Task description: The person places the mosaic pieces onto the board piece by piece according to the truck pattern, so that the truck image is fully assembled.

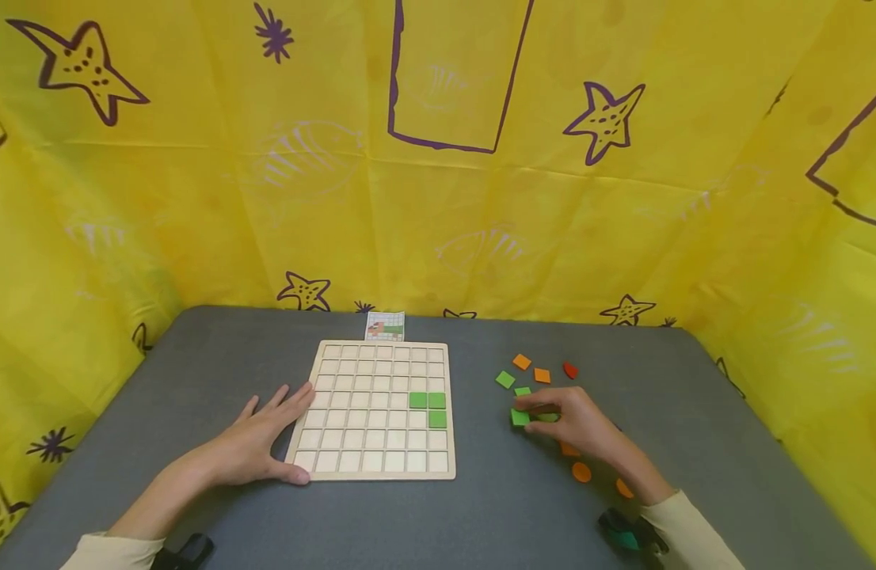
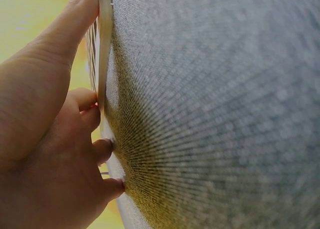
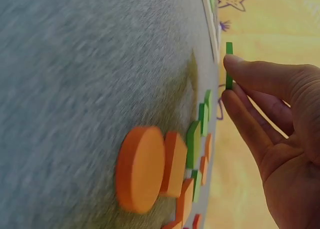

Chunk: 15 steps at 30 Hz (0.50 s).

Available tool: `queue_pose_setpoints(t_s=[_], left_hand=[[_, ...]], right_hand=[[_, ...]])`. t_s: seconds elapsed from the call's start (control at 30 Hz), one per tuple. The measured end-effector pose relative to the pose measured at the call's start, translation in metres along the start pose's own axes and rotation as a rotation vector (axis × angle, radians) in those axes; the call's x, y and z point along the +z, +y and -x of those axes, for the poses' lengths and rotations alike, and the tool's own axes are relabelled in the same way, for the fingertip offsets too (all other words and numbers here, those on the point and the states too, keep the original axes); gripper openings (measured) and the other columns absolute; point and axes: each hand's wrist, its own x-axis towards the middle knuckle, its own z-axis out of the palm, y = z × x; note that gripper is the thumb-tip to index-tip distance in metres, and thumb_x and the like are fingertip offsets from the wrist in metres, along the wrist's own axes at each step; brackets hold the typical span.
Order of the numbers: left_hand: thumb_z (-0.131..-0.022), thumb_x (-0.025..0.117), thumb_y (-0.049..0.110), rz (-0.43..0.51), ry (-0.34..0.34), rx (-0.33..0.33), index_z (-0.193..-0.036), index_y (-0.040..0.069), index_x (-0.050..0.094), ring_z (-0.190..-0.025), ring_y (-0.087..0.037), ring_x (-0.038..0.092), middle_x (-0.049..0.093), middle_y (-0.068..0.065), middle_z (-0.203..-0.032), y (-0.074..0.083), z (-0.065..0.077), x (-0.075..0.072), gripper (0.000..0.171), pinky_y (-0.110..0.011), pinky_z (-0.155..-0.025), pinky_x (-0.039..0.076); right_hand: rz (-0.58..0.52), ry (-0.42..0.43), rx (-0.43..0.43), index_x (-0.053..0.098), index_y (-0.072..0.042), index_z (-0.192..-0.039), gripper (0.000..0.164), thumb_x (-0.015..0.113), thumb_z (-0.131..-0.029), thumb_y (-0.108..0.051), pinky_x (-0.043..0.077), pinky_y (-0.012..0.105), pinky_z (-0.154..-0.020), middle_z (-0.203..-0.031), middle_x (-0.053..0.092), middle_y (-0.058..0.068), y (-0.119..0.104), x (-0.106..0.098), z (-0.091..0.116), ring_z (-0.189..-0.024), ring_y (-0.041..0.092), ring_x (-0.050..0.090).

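My left hand (image 1: 256, 443) rests against the left edge of a wooden grid board (image 1: 381, 477), fingers spread and thumb at its lower corner. In the left wrist view the left hand (image 2: 55, 139) touches the board's rim (image 2: 104, 49). Three green square tiles sit in the board's cells at the right, one being the green tile (image 1: 437, 419). Right of the board, my right hand (image 1: 573, 423) pinches a green square tile (image 1: 519, 418) between thumb and fingers. The right wrist view shows this tile (image 3: 229, 79) edge-on, raised above the table.
Around the right hand lie loose pieces: green squares (image 1: 505, 380), orange squares (image 1: 542, 376), orange round pieces (image 1: 581, 473) and a red piece (image 1: 569, 370). A small picture card (image 1: 385, 326) lies behind the board. A yellow patterned cloth (image 1: 438, 198) surrounds the grey table (image 1: 481, 522).
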Motion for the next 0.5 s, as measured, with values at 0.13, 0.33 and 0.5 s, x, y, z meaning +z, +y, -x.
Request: queue_pose_setpoints(t_s=[0.13, 0.33, 0.5], left_hand=[[-0.064, 0.077, 0.066, -0.001, 0.013, 0.013, -0.155, 0.004, 0.026, -0.143, -0.052, 0.011, 0.02, -0.019, -0.161, -0.002, 0.001, 0.001, 0.121, -0.074, -0.105, 0.0], [-0.063, 0.078, 0.066, 0.001, 0.016, 0.01, -0.154, 0.004, 0.026, -0.143, -0.052, 0.011, 0.02, -0.019, -0.161, -0.002, 0.002, 0.001, 0.121, -0.074, -0.105, 0.0], [-0.063, 0.077, 0.067, 0.001, 0.003, -0.011, -0.155, 0.004, 0.026, -0.144, -0.052, 0.01, 0.019, -0.018, -0.161, -0.002, 0.001, 0.0, 0.123, -0.074, -0.105, -0.001]], right_hand=[[0.007, 0.005, -0.015, 0.072, 0.001, -0.112, 0.035, 0.08, -0.078, -0.002, 0.057, 0.036, -0.082, -0.107, 0.073, 0.009, -0.003, 0.004, -0.006, -0.092, 0.021, 0.072], [-0.007, -0.008, -0.018, 0.071, 0.001, -0.114, 0.037, 0.08, -0.079, -0.002, 0.057, 0.034, -0.081, -0.107, 0.073, 0.009, -0.009, 0.01, -0.016, -0.092, 0.023, 0.072], [-0.005, -0.014, 0.005, 0.072, -0.001, -0.115, 0.037, 0.08, -0.079, -0.004, 0.057, 0.032, -0.083, -0.108, 0.073, 0.006, -0.017, 0.016, -0.024, -0.095, 0.021, 0.071]])
